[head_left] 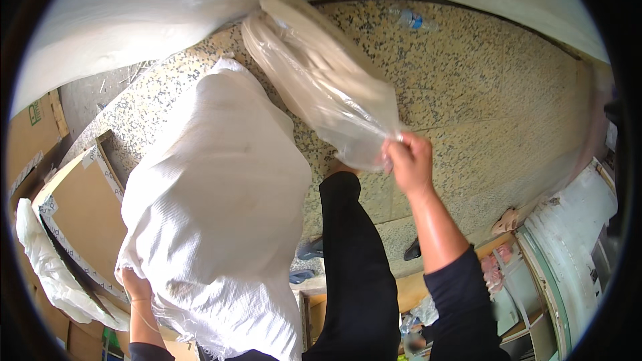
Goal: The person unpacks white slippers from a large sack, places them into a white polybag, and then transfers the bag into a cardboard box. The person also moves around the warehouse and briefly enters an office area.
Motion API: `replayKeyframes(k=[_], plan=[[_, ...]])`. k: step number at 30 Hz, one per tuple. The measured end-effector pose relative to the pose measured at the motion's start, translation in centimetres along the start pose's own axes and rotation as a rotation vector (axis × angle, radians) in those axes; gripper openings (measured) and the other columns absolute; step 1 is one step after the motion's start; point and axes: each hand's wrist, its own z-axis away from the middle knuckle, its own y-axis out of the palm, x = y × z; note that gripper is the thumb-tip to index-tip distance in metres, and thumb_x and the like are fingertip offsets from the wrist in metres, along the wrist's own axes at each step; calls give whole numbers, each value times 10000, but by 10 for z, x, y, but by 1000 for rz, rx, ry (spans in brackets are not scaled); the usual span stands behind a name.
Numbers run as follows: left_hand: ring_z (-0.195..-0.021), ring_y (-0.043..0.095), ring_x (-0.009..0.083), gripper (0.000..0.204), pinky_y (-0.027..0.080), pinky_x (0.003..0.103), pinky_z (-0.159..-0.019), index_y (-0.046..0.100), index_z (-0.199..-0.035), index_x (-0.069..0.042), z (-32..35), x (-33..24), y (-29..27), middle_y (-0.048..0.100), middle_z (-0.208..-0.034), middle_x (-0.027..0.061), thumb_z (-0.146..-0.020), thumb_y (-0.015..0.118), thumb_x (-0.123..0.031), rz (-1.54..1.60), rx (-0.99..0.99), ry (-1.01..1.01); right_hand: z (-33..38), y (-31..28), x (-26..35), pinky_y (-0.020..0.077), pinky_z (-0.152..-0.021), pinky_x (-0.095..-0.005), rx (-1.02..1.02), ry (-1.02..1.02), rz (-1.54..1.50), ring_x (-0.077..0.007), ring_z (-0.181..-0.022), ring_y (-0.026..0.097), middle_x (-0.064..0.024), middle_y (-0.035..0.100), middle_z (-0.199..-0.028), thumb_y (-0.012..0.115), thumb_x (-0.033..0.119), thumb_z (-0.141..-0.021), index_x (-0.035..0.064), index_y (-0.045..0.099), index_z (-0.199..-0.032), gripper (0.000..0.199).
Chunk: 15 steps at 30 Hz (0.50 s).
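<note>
White woven sack (217,174), near-left edge grasped by the left hand (136,287); right of the sack, a clear plastic bag (328,80), near end clenched in the right hand (410,160).

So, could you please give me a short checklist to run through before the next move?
1. Left hand on the white sack: ok, it grips the lower left edge.
2. Right hand on the clear plastic bag: ok, closed on its near end.
3. Contents of the sack: cannot tell, the opaque white material hides them.
4. Speckled floor free of loose items: not ok, a plastic bottle lies beyond the bag.
5. Firm footing: cannot tell, the foot below the bag's near end is mostly hidden.
</note>
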Motion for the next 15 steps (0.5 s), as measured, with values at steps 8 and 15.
replayKeyframes(k=[8, 15], plan=[[-683, 616, 390, 218, 465, 447, -623, 614, -805, 6, -19, -79, -56, 633, -730, 193, -697, 743, -133, 166, 180, 6, 103, 15, 121, 382, -483, -240, -15, -317, 96, -74, -519, 499, -22, 565, -600, 557, 43, -841, -13, 618, -712, 153], [-726, 633, 385, 238, 471, 451, -639, 582, -854, 2, -12, -83, -114, 627, -782, 219, -811, 734, -175, 327, 258, 75, 219, 1, 225, 302, -463, -310, -178, -511, 240, -143, -485, 359, -61, 397, -556, 588, -27, -761, 11, 358, -606, 280]])
